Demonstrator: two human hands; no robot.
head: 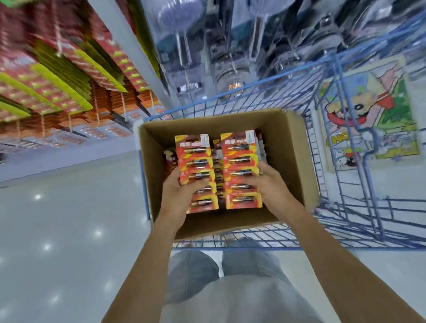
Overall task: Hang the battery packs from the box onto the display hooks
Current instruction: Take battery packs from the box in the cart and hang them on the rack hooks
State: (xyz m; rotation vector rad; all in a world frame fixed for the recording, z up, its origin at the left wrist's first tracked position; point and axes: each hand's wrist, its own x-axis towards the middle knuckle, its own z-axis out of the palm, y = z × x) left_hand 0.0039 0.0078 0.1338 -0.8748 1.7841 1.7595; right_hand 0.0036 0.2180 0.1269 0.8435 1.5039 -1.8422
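Gripping battery packs (217, 160) within open box (295, 149).
Left hand (178, 193) curls round left stack (195, 161); right hand (269, 183) round right stack (239, 157).

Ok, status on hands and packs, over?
Left hand grips left pack stack. Right hand grips right pack stack. Both stacks at the open box, not yet hung. Nothing blocking the hands.

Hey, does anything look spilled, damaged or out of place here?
Nothing stands out. The battery packs stand in two tidy stacks inside the upright cardboard box in the blue cart; the left hand and right hand each grip one stack. The shelves are too blurred to judge.
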